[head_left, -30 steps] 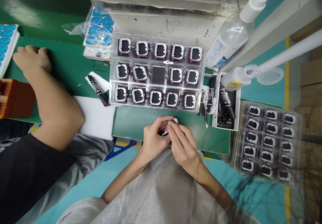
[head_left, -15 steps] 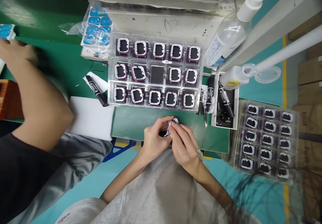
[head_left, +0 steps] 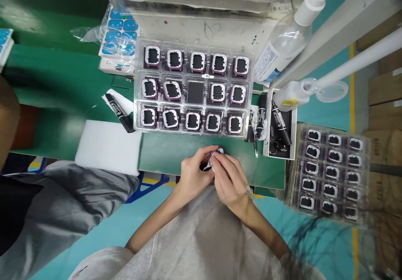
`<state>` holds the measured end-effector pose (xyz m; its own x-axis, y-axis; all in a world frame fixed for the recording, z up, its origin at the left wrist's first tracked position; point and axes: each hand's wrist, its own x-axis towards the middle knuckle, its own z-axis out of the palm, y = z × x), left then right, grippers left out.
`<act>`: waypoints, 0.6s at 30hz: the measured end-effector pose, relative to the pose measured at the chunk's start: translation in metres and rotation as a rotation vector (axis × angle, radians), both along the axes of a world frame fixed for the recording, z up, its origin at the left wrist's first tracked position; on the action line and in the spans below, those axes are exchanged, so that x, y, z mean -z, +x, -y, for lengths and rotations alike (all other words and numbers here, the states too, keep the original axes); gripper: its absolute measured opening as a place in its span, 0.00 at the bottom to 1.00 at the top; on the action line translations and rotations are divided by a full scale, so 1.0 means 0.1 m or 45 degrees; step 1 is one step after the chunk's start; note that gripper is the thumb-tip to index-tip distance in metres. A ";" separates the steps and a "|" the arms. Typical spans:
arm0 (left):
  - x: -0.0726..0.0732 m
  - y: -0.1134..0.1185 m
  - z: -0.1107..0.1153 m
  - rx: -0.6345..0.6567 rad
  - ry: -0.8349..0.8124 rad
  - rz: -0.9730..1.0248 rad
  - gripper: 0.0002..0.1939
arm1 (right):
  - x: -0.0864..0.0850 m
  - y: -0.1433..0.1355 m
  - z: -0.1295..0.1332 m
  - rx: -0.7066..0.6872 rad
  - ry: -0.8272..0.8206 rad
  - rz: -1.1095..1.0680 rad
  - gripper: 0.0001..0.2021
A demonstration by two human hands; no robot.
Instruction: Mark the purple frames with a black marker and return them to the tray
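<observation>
Worktable (head_left: 56, 72): green top, extending from 9 o'clock past centre. Floor (head_left: 292, 246): teal, exposed at 5 and 7 o'clock (surface slightly glossy), with a yellow line (head_left: 352, 112) running from 2 to 4 o'clock. Blue metal frame (head_left: 150, 189) noted below the table edge, towards 7 o'clock. Pale post (head_left: 348, 28) slants through 2 o'clock. Cardboard boxes (head_left: 385, 118) stacked at 3 o'clock. Light: whitish glare at 10 o'clock.
</observation>
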<state>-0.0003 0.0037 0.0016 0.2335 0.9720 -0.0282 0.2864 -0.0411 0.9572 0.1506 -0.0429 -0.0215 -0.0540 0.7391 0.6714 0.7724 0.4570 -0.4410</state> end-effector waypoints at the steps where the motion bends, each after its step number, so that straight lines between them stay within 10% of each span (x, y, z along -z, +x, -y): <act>1: 0.00 0.00 0.00 0.000 0.003 -0.023 0.22 | 0.00 0.00 -0.01 -0.003 0.001 0.002 0.26; 18: 0.02 -0.07 -0.06 0.020 -0.037 0.121 0.24 | -0.04 0.02 -0.05 -0.039 0.024 0.036 0.21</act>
<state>-0.0072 0.0102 -0.0001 0.2519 0.9672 -0.0334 0.1937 -0.0166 0.9809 0.1524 -0.0374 -0.0179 -0.0955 0.7242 0.6829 0.7701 0.4884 -0.4103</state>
